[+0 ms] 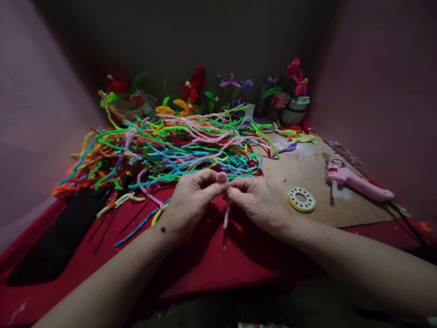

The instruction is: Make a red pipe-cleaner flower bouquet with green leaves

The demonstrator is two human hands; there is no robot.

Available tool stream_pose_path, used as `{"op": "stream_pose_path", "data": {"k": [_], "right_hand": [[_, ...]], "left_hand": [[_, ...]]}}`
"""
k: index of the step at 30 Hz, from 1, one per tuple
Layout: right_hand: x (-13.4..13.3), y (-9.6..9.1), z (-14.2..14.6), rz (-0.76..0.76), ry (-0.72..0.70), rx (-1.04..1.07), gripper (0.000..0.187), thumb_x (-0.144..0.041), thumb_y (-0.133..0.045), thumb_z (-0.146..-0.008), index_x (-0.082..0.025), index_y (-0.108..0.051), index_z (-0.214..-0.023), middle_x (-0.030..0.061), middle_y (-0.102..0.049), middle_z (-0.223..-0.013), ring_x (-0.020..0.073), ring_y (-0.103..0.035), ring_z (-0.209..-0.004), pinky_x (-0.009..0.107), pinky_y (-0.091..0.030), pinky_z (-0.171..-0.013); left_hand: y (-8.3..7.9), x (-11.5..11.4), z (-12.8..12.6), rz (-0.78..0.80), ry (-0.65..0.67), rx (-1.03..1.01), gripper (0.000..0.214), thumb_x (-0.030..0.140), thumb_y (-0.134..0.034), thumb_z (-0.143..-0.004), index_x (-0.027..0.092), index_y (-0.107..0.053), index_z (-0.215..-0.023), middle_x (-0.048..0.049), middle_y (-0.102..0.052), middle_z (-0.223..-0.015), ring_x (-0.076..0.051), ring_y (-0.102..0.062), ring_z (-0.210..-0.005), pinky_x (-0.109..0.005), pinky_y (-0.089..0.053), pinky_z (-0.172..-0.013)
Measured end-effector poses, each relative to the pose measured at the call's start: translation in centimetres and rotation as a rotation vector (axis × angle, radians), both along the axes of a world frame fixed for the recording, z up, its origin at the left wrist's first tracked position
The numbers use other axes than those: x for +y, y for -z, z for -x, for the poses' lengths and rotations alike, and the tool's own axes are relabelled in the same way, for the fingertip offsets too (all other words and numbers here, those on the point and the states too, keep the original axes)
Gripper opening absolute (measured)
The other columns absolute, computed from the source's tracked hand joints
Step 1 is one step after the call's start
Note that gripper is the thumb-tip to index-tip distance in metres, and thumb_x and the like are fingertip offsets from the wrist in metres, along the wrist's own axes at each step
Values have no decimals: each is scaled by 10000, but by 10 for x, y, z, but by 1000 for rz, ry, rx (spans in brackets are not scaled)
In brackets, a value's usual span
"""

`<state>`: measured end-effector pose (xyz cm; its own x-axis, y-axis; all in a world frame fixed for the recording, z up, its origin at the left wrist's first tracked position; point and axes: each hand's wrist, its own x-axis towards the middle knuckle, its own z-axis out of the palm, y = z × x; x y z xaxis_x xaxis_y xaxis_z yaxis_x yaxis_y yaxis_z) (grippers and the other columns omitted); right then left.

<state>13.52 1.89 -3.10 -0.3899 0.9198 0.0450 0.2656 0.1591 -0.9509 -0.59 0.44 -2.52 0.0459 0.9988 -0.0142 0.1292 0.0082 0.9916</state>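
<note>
A pale pink pipe cleaner [226, 216] is pinched between my two hands above the red cloth. Its lower end hangs down, and a small rounded pink part shows at the top between the thumbs. My left hand [196, 193] grips it with thumb and forefinger from the left. From the right, my right hand [254, 198] presses its thumb and fingertips on the same piece. The fingertips touch or nearly touch and partly hide it. Just behind the hands lies a large heap of multicoloured pipe cleaners [191, 146].
A pink glue gun [362, 182] rests on a brown board [327, 216] at right, near a yellow-rimmed tape roll [301, 199]. Pipe-cleaner flowers [193, 86] and a lidded jar [295, 110] stand behind. A long black object [58, 237] lies left on the red cloth [205, 273].
</note>
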Motion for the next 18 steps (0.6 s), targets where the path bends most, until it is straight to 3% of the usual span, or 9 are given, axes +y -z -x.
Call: {"op": "stream_pose_path", "data": {"k": [7, 12, 14, 18], "right_hand": [[-4, -4, 1, -70, 19, -96, 281, -196, -444, -798, -143, -545, -542, -48, -406, -461, 60, -333, -443, 187, -245, -427], [-4, -5, 0, -204, 33, -145, 310, -226, -457, -807, -143, -499, -512, -49, -384, -465, 58, -335, -458, 192, -269, -467], [-2, -5, -1, -166, 20, -131, 271, -175, -467, -779, -145, -491, -511, -53, -396, -462, 56, -347, -452, 192, -277, -470], [3, -3, -2, 107, -81, 45, 181, -189, -503, -748, -142, -547, -579, -36, -507, -510, 70, -442, -468, 195, -335, -485]], "left_hand": [[6, 1, -2, -74, 12, 66, 123, 245, -596, -743, 143, -567, -682, 28, -518, -652, -93, -439, -622, -195, -368, -589], [4, -2, -7, -126, -18, 150, 149, 244, -569, -770, 136, -564, -668, 25, -500, -635, -96, -434, -623, -195, -362, -579], [3, -2, -6, -98, -24, 106, 143, 243, -589, -759, 135, -566, -669, 25, -512, -637, -92, -444, -621, -190, -369, -581], [4, 1, 3, 36, 53, -56, 131, 266, -618, -745, 142, -583, -724, 19, -545, -655, -89, -488, -599, -199, -391, -577]]}}
